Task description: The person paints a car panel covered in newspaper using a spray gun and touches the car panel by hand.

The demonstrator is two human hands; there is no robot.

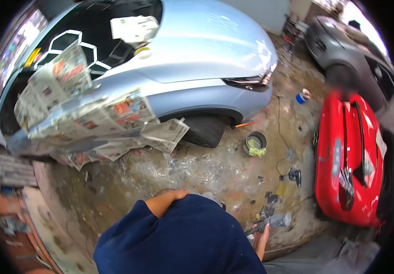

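In my right hand (261, 235), low and to the right of my navy shirt, is a spray gun (263, 225) with a cloudy paint cup (281, 219) pointing right. The fingers wrap its grip. My left hand (178, 195) is at the front of my shirt, its fingers mostly hidden behind the cloth, so I cannot see what they do. Ahead stands a light blue car (197, 59), its side covered with taped newspaper (87, 121). A roll of masking tape (142, 52) lies near the base of its windshield.
A red car bumper (329, 182) stands at the right, with a person's blurred head (342, 80) beyond it. Behind is a grey car (338, 41). On the stained floor are a round container with a yellowish cloth (255, 147), a blue can (302, 97), a dark power tool (296, 177) and scraps.
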